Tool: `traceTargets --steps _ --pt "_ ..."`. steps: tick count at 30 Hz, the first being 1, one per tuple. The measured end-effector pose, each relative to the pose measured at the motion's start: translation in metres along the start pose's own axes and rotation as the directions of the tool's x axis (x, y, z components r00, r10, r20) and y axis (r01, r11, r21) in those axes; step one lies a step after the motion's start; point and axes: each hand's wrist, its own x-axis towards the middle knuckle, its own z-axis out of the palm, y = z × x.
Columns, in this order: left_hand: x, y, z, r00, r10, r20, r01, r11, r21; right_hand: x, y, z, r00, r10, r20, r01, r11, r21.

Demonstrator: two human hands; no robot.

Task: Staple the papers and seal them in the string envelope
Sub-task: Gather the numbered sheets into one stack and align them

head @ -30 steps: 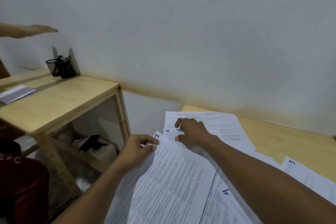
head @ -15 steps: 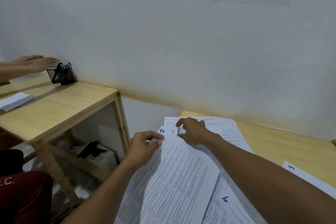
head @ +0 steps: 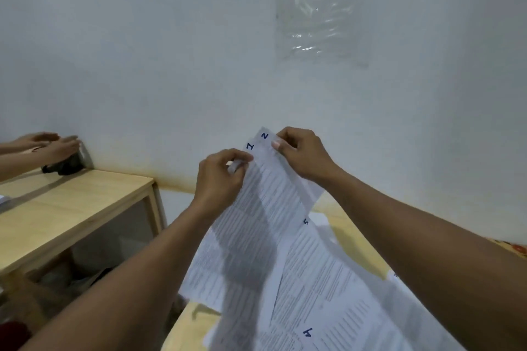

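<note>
- Both hands are up in the middle of the frame, holding two printed sheets lifted off the desk.
- Left hand [head: 221, 177] is closed in a pinch on the top corner of the sheet marked "1" [head: 242, 225], thumb and fingers curled round the edge.
- Right hand [head: 303, 152] is also pinched shut, gripping the top of the sheet marked "2" [head: 281, 179], which sits just behind the first one with its corner sticking out a bit higher.
- Both sheets hang down tilted toward the lower centre of the frame, overlapping each other.
- More papers are spread on the light wooden desk [head: 346, 226] at lower right; one shows a "4" [head: 308, 332] near the bottom, another a "5" [head: 305, 221] just under the held pair.
- Can't see a stapler or an envelope anywhere, so can't say where those are.
- Left side of the frame: a second wooden table [head: 71, 208] with a dark pen holder [head: 68, 164] against the wall.
- Somebody else's hands [head: 54, 145] reach in at the left edge, right over that holder.
- A clear plastic sheet [head: 322, 8] is stuck on the white wall at upper right.
</note>
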Motion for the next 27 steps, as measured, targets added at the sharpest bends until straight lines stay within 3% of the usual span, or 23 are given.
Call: traceTargets --steps 5,11,16,20,27 --pt "0.023 0.072 -0.004 0.98 0.183 -0.072 -0.181 0.983 0.027 0.001 -0.032 -0.055 0.993 -0.053 -0.106 0.056 0.998 0.027" --pt "0.015 0.12 0.007 0.939 0.344 -0.009 -0.343 0.937 0.067 -0.032 -0.04 -0.109 0.997 -0.015 -0.073 0.019 0.998 0.056" --pt "-0.017 0.12 0.029 0.971 0.176 0.161 -0.172 0.984 -0.041 -0.08 -0.02 -0.127 0.995 0.07 0.076 -0.072 0.997 0.027" --pt "-0.047 0.097 0.048 0.91 0.048 0.412 0.004 0.992 -0.124 -0.114 0.01 -0.124 0.971 0.185 0.153 -0.189 0.982 0.007" --pt "-0.094 0.033 0.091 0.838 -0.092 0.538 0.167 0.982 -0.092 -0.155 0.069 -0.098 0.853 0.411 0.322 -0.397 0.911 -0.112"
